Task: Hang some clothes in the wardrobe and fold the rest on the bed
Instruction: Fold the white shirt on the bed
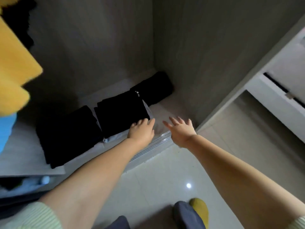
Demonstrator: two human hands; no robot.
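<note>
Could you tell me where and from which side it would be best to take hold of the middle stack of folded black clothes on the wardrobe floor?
Probably at the near edge of the middle stack, coming from the open wardrobe front. It lies flat with other folded black piles close on both sides, so those sides are crowded. The left hand already rests at its near right corner; the right hand hovers open beside it.

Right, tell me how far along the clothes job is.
Done: three folded black stacks sit on the wardrobe floor, left, middle and back right; a yellow garment hangs upper left. In hand: the left hand touches the middle stack's near corner, and the right hand hovers open, holding nothing. Left: cannot tell; the bed is out of view.
</note>
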